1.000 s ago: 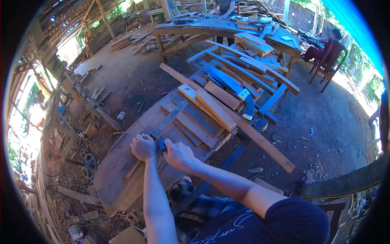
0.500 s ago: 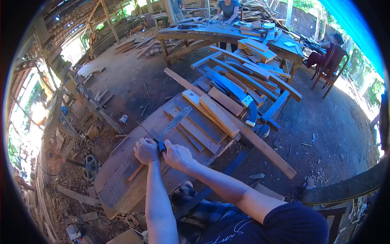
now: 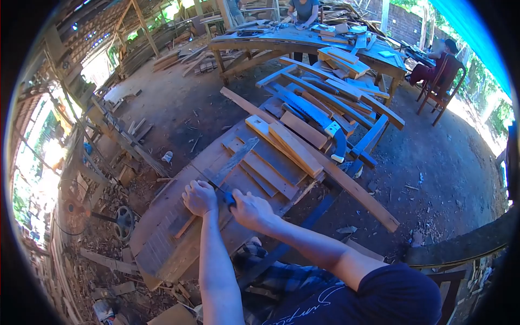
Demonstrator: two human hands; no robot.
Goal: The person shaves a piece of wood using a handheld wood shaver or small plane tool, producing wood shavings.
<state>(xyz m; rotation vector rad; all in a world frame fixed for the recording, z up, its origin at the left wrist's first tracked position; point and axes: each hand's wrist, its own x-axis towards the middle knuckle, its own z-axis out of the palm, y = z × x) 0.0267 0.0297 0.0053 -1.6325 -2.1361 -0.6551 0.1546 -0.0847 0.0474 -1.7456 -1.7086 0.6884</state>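
My left hand (image 3: 200, 198) is closed over a narrow wooden strip (image 3: 186, 227) on the workbench (image 3: 162, 241), its fingers curled. Beyond that hand a greyish strip (image 3: 238, 157) slants up the bench; whether the two are one piece is hidden. My right hand (image 3: 252, 210) grips the dark handle (image 3: 230, 199) of a thin-bladed saw. Its narrow blade (image 3: 212, 183) points away to the upper left, passing close beside my left hand. Flat wooden pieces (image 3: 265, 172) lie just past my hands.
Thicker boards (image 3: 292, 146) and a long plank (image 3: 357, 195) lie across the bench's right side. A larger saw (image 3: 311, 112) with a blue handle rests on stacked wooden frames. Behind, a person (image 3: 304, 12) stands at a big table (image 3: 260, 40); another sits on a chair (image 3: 444, 81).
My right hand has drawn back to the right with the saw handle, widening the gap from my left hand. The left hand keeps its place on the strip; the view has shifted slightly.
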